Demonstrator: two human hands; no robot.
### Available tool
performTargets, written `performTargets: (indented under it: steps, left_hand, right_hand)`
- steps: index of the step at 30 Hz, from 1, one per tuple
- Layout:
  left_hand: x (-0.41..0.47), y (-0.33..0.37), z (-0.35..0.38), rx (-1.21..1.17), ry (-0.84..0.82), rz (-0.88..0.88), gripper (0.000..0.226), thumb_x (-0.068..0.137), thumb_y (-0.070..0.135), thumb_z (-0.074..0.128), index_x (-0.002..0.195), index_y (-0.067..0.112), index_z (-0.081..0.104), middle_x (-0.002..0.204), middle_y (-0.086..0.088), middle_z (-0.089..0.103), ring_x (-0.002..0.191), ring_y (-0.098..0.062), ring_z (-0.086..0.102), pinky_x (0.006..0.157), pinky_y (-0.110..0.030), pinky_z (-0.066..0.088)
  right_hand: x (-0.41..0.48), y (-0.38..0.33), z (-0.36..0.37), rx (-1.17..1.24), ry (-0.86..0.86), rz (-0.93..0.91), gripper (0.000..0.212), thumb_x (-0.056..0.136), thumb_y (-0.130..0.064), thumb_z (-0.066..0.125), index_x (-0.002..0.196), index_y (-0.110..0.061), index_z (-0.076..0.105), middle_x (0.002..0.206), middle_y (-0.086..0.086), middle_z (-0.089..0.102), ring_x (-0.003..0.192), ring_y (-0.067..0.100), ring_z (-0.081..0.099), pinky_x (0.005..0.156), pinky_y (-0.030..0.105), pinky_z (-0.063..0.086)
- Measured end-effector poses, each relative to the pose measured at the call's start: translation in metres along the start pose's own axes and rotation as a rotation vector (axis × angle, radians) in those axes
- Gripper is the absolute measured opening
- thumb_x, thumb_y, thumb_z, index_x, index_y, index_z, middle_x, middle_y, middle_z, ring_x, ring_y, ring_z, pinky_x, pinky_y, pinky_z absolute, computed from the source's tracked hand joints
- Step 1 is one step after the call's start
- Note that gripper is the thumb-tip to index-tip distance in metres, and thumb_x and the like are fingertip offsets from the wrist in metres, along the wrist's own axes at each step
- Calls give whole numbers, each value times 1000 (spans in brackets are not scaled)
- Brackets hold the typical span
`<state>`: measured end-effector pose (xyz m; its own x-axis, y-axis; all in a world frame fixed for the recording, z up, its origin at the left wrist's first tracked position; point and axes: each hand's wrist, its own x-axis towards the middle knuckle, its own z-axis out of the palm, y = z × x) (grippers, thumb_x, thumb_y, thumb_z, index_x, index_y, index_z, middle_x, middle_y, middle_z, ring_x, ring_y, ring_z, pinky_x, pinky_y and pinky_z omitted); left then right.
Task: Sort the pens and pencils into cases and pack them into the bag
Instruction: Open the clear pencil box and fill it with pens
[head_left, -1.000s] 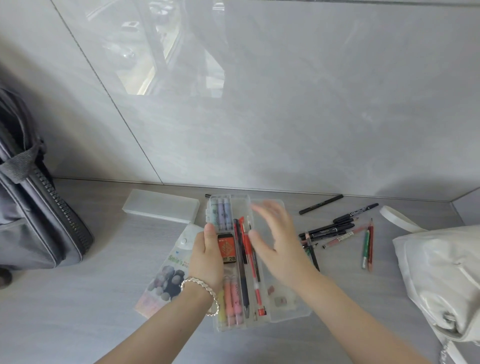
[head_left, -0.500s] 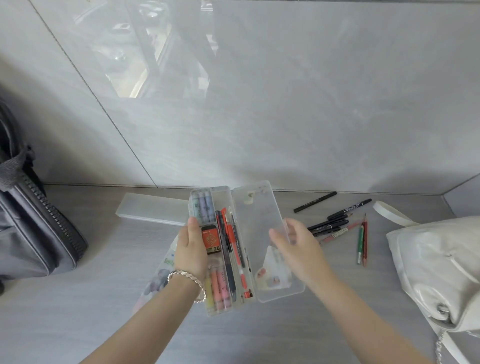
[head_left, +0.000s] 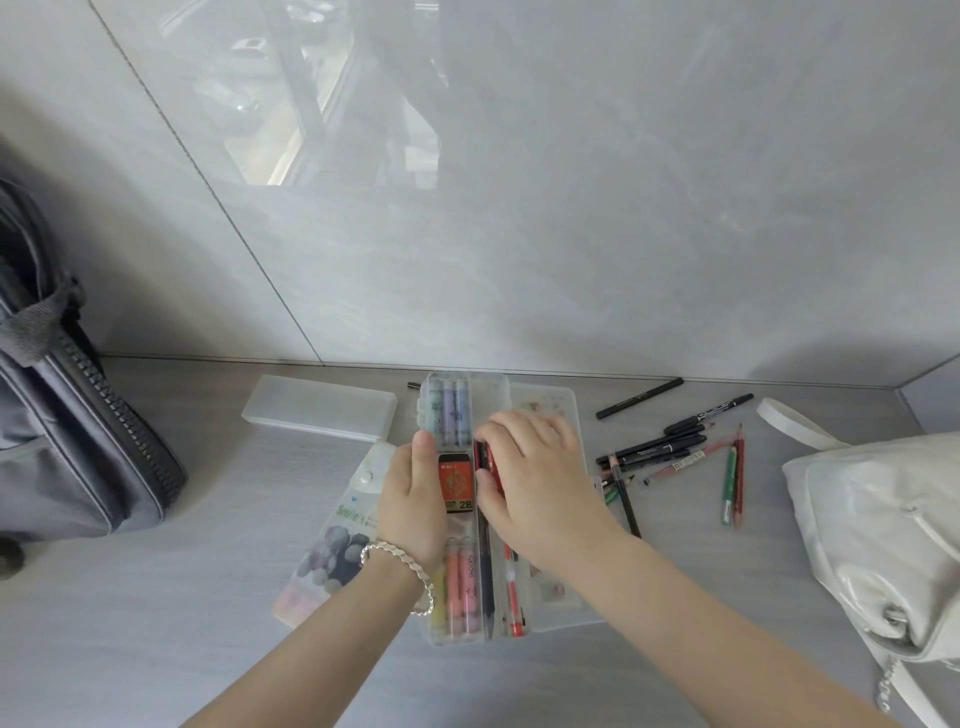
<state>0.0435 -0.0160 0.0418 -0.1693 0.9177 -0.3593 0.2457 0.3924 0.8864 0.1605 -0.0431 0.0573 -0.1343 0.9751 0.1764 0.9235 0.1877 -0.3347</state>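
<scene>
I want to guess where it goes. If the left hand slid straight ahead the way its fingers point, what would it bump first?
Probably the pastel purple and blue markers at the far end of the open clear plastic pencil case. The left hand points along the case toward the wall, though height is hard to judge.

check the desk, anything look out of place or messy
Nothing damaged or spilled. The oddity is sorting left undone: loose pens and pencils lie scattered at crossing angles right of the open clear case, one black pen lying apart.
</scene>
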Motion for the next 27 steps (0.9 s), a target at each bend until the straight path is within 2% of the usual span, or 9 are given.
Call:
performTargets:
  steps: [2,4,7,10,12,16,20,23,27]
  left_hand:
    - [-1,-1,0,20,5,-30,39,95,47,28,70,28,51,68,5,57,66,-9,55,64,-14,44]
    - [0,-1,-1,-7,-30,-64,42,93,52,26,82,27,57,80,-4,63,81,-24,63,80,-31,51]
    - [6,1,-4,-33,-34,-110,59,91,57,23,118,16,56,107,-10,65,103,-34,60,97,-50,44]
    - [12,1,-8,-48,-48,-128,63,91,57,21,135,19,44,135,-8,53,123,-32,49,107,-47,36]
    - [13,2,-8,-64,-45,-137,61,92,55,21,139,21,39,142,-5,45,130,-29,43,111,-45,31]
    - [16,-1,-4,-66,-47,-195,60,93,55,18,142,24,33,146,-3,39,135,-26,36,114,-43,25]
    - [15,4,-1,-360,-260,-301,65,89,64,16,123,27,57,124,-7,63,111,-23,61,94,-44,49]
    - [15,4,-3,-518,-480,-287,74,86,67,14,90,25,75,92,-1,76,84,-12,72,64,-25,58]
    - [11,0,-4,-317,-471,-149,58,79,57,53,119,14,58,112,-7,68,106,-23,64,96,-42,49]
  right_hand:
    - [0,2,1,30,-6,-21,29,83,-22,56,110,-11,59,113,3,61,109,20,56,98,44,41]
    - [-2,7,-1,138,-8,9,38,88,-31,46,123,-15,51,127,3,51,121,15,42,107,41,32]
    - [-8,24,-7,413,113,335,51,91,-41,38,137,-19,35,143,0,32,131,4,20,112,34,18]
    - [-16,52,-15,737,30,850,57,95,-45,35,142,-14,29,148,3,34,135,15,30,113,37,24]
    - [-23,68,-16,1200,-164,1002,60,96,-50,27,136,-8,42,132,9,55,121,21,52,104,37,37]
    - [-35,57,-25,1473,-202,760,63,87,-57,23,113,-19,66,113,2,69,106,17,64,93,39,44]
    - [-38,22,-24,1097,-240,434,39,76,-68,41,114,-64,46,128,-40,44,117,-23,37,95,9,33]
    - [-37,7,-10,845,-256,319,41,83,-52,56,115,-68,38,139,-27,31,125,-20,26,100,5,23]
    - [-38,0,3,806,-195,338,66,79,-42,66,126,-63,25,139,-23,28,125,-19,24,101,3,21]
